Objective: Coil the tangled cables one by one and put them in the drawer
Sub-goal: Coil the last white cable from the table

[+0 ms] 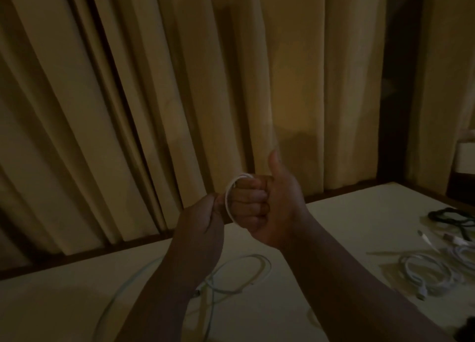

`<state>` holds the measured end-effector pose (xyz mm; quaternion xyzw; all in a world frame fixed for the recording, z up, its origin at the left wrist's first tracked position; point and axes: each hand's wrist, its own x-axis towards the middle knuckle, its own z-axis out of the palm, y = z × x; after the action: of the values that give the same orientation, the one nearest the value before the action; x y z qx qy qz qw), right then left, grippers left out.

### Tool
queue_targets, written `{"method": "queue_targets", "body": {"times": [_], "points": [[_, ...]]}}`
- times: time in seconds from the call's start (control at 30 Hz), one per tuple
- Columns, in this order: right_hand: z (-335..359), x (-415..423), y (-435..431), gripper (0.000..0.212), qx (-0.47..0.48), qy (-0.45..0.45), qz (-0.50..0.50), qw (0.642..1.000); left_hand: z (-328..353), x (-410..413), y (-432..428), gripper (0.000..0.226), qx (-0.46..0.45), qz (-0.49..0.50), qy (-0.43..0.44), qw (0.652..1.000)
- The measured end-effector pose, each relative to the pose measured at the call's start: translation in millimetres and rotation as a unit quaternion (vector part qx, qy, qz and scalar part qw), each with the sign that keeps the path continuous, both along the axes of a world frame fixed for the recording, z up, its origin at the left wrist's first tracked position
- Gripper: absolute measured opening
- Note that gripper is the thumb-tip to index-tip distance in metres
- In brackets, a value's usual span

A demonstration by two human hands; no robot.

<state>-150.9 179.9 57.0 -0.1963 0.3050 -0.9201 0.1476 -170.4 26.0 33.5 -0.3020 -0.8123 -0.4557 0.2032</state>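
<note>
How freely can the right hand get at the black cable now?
Probably not yet: nothing seems to block the way to the black cable, but the right hand has a white cable looped round its curled fingers, and the left hand pinches it too.

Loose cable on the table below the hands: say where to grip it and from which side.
Probably pinch the loose cable at the far arc of its loop, coming straight down from above: it lies flat on the table, and that arc is clear of the crossing strands on its near side.
</note>
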Motion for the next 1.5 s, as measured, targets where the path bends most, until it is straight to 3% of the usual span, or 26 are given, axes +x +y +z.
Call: {"method": "queue_targets", "body": {"times": [0.13, 0.27, 0.5, 0.6, 0.67, 0.8, 0.93, 1.03, 1.17, 1.27, 1.37, 1.5], "points": [[0.2, -3.7, 7.7, 0.073, -0.137, 0.013, -0.024, 0.99, 5.6, 8.0, 5.4, 0.042, 0.039, -0.02, -0.125, 0.991], [1.8, -3.5, 16.9, 0.073, -0.197, 0.019, -0.087, 0.976, 17.5, 18.9, 12.0, 0.04, 0.094, -0.097, -0.278, 0.951], [2.8, -8.6, 15.1, 0.072, -0.176, 0.017, -0.188, 0.966, 19.4, 21.4, 5.3, 0.039, 0.038, -0.122, -0.306, 0.943], [3.0, -10.2, 23.9, 0.072, -0.18, -0.008, -0.214, 0.96, 23.1, 24.7, 4.3, 0.035, 0.095, -0.16, -0.37, 0.91], [2.8, -11.4, 26.9, 0.071, -0.178, -0.023, -0.227, 0.957, 23.7, 26.7, 5.4, 0.035, 0.088, -0.172, -0.404, 0.894], [0.2, -11.9, 30.3, 0.069, -0.153, -0.045, -0.264, 0.951, 22.8, 30.8, 9.9, 0.038, -0.019, -0.123, -0.365, 0.923], [-3.3, -20.8, 23.4, 0.072, -0.04, -0.075, -0.32, 0.944, 21.6, 30.7, 12.7, 0.044, -0.152, -0.032, -0.232, 0.96], [-3.7, -23.2, 12.4, 0.069, 0.103, -0.055, -0.363, 0.924, 24.9, 30.4, 9.3, 0.041, -0.228, 0.029, -0.135, 0.964], [-12.5, -23.5, 2.6, 0.062, 0.341, 0.017, -0.415, 0.843, 33.5, 30.6, -2.9, 0.032, -0.238, 0.053, -0.105, 0.964], [-26.9, -19.6, 0.6, 0.067, 0.503, 0.126, -0.394, 0.758, 34.3, 22.4, -11.6, 0.029, -0.209, 0.06, -0.096, 0.971], [-31.2, -12.8, -3.9, 0.073, 0.591, 0.187, -0.37, 0.692, 30.9, 14.7, -15.9, 0.027, -0.206, 0.073, -0.079, 0.973], [-27.4, -10.6, -5.1, 0.077, 0.648, 0.141, -0.256, 0.703, 29.9, 8.7, -22.4, 0.029, -0.225, 0.077, -0.025, 0.971]]}}
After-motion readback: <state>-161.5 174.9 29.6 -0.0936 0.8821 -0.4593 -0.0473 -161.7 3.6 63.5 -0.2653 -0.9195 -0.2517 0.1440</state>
